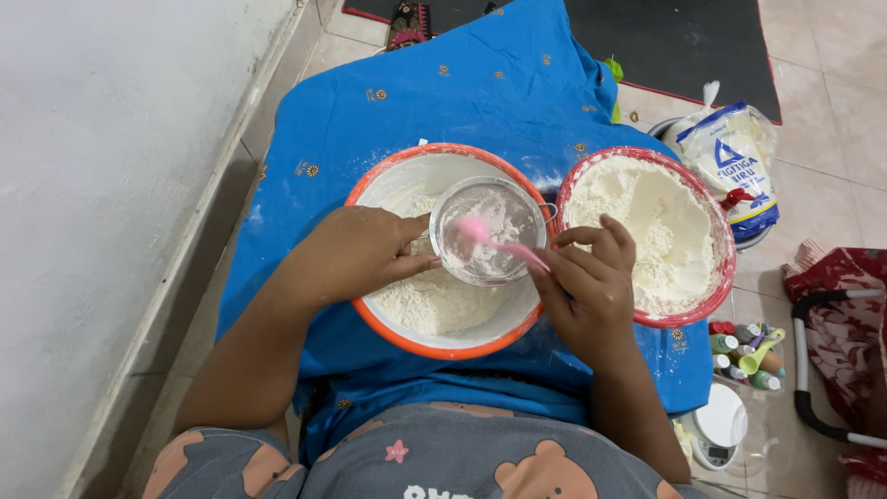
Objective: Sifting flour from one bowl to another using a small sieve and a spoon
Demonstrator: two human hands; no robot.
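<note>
Two bowls: orange bowl [370, 189] at 9 o'clock, red bowl [725, 277] at 3, both holding flour.
Sieve [487, 231]: over the orange bowl.
Left hand [356, 251]: fingers closed on the sieve's rim.
Right hand [587, 286]: fingers pinched around a pink spoon [494, 238], its tip inside the sieve.
Cloth [480, 88]: blue, beneath both bowls.

Flour bag [739, 166], small bottles [744, 356], perhaps a kitchen scale [719, 425], dark mat [665, 37]

Home, floor-level baking setup. Tiled floor [832, 102], plain white wall [102, 185]. Blue embroidered cloth [480, 92] spread as work surface w/ two flour bowls [647, 319]. Flour bag [739, 162], small kitchen scale [721, 425], food-colour bottles [744, 356], dark rug [684, 37] nearby.
</note>
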